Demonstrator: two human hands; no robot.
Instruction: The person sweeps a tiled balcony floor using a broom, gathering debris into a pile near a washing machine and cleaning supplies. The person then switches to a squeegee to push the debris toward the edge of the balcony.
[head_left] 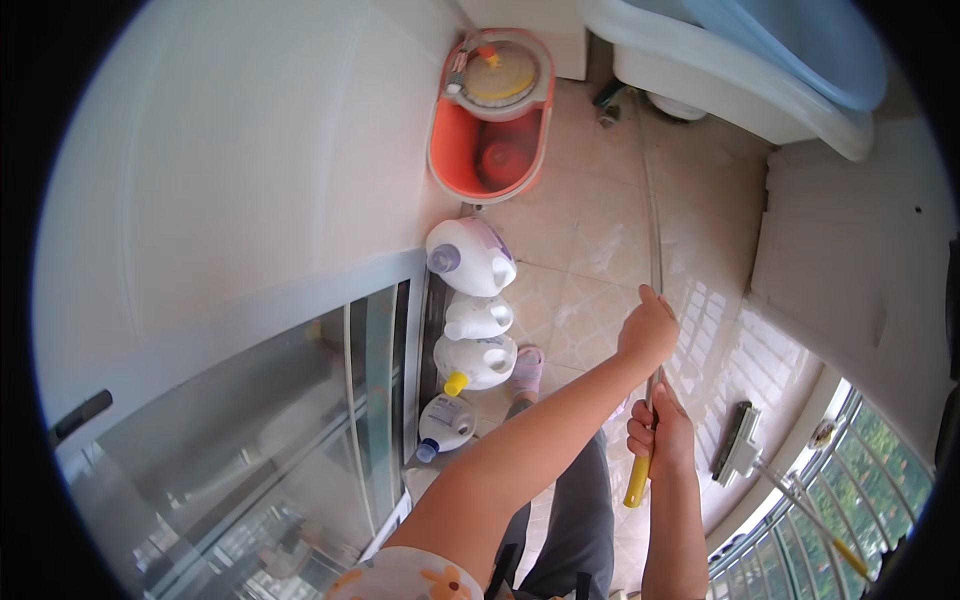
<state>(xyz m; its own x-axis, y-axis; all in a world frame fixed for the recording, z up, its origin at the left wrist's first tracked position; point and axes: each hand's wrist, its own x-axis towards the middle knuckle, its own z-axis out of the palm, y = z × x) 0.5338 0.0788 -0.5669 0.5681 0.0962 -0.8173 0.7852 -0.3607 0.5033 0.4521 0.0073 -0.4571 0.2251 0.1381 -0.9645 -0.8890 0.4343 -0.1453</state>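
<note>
Both my hands are closed around a long, thin metal pole [655, 230] with a yellow grip at its near end. My left hand [648, 328] wraps the shaft higher up, its arm crossing over from the lower left. Below it, my right hand [664, 432] grasps the pole just above the yellow grip [636, 482]. The shaft slants away across the tiled floor [590, 220], and its far end reaches toward the white basin [700, 75]. What is fixed to that end I cannot make out.
A red-orange mop bucket [438, 150] with a spin basket stands far left by the wall. Several white jugs, one yellow-capped [482, 362], line the glass door [270, 450]. A flat-headed mop [738, 445] leans near the barred window at right. A blue tub [800, 50] rests on the basin.
</note>
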